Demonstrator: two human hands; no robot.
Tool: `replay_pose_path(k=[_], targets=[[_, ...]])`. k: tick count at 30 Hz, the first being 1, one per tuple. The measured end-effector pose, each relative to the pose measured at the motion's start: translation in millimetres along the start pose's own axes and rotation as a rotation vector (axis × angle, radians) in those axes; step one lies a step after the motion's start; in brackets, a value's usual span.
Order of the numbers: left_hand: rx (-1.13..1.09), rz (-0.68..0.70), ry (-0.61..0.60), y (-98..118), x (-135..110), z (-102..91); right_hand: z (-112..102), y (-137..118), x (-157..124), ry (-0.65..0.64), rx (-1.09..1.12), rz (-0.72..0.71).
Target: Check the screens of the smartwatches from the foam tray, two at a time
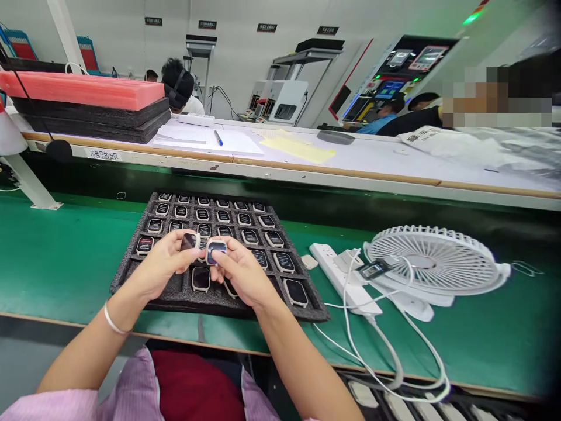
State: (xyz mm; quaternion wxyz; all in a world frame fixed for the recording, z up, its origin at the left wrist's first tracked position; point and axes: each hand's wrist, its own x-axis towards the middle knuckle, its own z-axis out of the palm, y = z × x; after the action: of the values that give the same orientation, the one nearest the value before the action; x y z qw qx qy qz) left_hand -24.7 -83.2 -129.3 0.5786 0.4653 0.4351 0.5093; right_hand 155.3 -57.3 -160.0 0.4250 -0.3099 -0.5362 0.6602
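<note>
While both hands are busy right over the foam tray (pixel 184 299), I'd go easy on the glass: left hand (pixel 173 257) pinches one watch case (pixel 189 241), right hand (pixel 241 269) grips a second case (pixel 216 251), thumb on its screen. Can't tell if the hands touch, but they're super close. Best bet imo: hold by the frames, don't let the cases knock. Tray's grainy dark-grey foam with squarish pockets; cases are rounded rectangles, pale rims, glossy faces. Ribbed white fan (pixel 438 266) sits right of the tray, green bench (pixel 87 245) underneath.
</note>
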Motion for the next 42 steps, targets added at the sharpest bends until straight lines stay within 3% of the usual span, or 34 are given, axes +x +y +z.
replay_pose_path(k=[5, 12, 17, 24, 31, 42], targets=[[0.153, 0.189, 0.089, -20, 16, 30.6, -20, -1, -13, 0.074, 0.309, 0.054], [0.324, 0.196, 0.120, -49, 8, 34.5, -24, 11, -30, 0.079, 0.432, 0.087], [0.317, 0.177, 0.092, -51, 5, 36.3, -28, 12, -30, 0.060, 0.488, 0.081], [0.300, 0.194, 0.216, -56, 4, 37.9, -28, 11, -30, 0.040, 0.485, 0.129], [0.246, 0.197, 0.242, -59, 3, 39.1, -23, 10, -30, 0.091, 0.536, 0.135], [0.213, 0.216, 0.277, -57, 3, 43.3, -25, 16, -38, 0.015, 0.510, 0.112]])
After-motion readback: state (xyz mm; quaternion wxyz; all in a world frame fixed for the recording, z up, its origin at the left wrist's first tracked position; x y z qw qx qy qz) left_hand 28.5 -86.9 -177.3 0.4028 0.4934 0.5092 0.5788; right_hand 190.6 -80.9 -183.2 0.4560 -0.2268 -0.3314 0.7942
